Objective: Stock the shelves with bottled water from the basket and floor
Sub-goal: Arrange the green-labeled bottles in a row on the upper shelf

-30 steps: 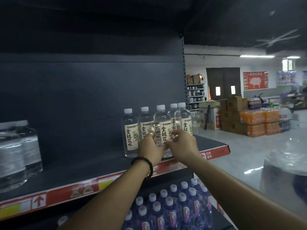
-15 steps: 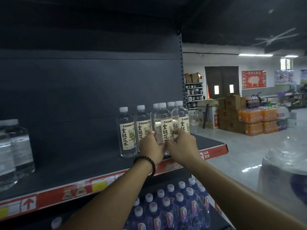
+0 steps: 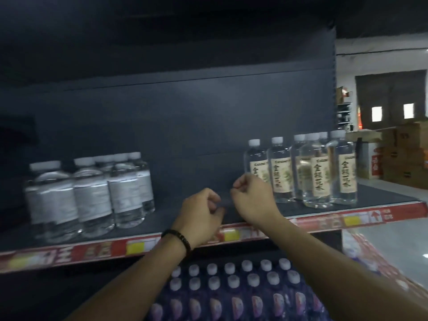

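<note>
Several clear bottles with cream labels stand at the right end of the dark shelf. A second group of water bottles with grey labels stands at the left. My left hand and my right hand hover side by side over the bare middle of the shelf, just left of the cream-label bottles. Both have loosely curled fingers and hold nothing. A dark bead bracelet sits on my left wrist.
The shelf's front edge carries a red price strip. On the lower shelf stand rows of purple-labelled bottles with white caps. Cardboard boxes are stacked on the shop floor to the right.
Both hands have let go of the cream-label bottle and pulled back to the left. The view has swung left, bringing the grey-label bottles into fuller sight.
</note>
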Available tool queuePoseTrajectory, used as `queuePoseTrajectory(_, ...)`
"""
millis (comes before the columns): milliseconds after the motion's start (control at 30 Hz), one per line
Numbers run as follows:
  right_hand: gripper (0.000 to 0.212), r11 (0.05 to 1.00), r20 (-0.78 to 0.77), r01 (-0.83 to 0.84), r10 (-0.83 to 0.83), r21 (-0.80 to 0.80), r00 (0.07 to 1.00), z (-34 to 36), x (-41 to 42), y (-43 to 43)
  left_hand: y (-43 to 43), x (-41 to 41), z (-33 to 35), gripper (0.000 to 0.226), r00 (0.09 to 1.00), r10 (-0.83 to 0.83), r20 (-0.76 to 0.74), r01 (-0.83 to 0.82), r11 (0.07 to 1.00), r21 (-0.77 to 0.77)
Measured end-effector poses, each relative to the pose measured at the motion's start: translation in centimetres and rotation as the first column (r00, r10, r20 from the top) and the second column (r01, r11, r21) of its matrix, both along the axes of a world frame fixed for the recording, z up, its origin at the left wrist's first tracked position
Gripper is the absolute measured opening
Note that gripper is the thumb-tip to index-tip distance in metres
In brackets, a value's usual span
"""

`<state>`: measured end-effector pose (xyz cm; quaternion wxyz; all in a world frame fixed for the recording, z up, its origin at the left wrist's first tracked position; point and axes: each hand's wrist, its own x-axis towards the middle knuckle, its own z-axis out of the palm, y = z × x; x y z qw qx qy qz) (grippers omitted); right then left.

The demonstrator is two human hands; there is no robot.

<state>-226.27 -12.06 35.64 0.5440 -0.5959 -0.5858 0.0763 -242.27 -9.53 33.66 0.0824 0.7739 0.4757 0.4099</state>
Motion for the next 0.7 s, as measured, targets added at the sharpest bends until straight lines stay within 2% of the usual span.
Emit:
queuePoseTrajectory(67,0.004,0.995,-0.020,-0.091,0.090,-0.050,0.996,-0.1,-3.9,1.0,0.2,-5.5,-0.5,0.020,0.992,0.126,0.007,-0.126,0.991,0.054)
queuePoseTrajectory(167,0.005,0.968,-0.081,-0.221,0.213,-0.115,0.974,-0.1,-9.8,2.3,0.1,-12.3,-0.5,0.031,0.956,0.269,0.119,-0.283,0.950,0.129)
queuePoseTrajectory(267,0.012,0.936,-0.113,-0.305,0.288,-0.177,0.951,0.1,-15.2,4.1,0.2,-16.6,-0.4,0.047,0.917,0.359,0.174,-0.379,0.921,0.095)
queuePoseTrajectory(433,0.032,0.885,-0.182,-0.390,0.353,-0.255,0.918,0.7,-22.1,6.5,0.0,-18.7,-1.1,0.069,0.934,0.304,0.185,-0.313,0.949,0.022)
queuePoseTrajectory(533,0.033,0.876,-0.263,-0.413,0.349,-0.248,0.899,0.7,-23.9,7.2,0.4,-18.6,-1.7,0.078,0.959,0.222,0.177,-0.216,0.975,-0.055)
queuePoseTrajectory(600,0.033,0.880,-0.326,-0.418,0.337,-0.224,0.884,0.5,-24.5,7.5,1.0,-18.7,-1.9,0.080,0.955,0.215,0.203,-0.206,0.976,-0.066)
queuePoseTrajectory(700,0.054,0.892,-0.368,-0.395,0.298,-0.222,0.881,0.1,-24.5,8.4,1.4,-19.1,-1.7,0.078,0.940,0.219,0.261,-0.202,0.975,-0.090)
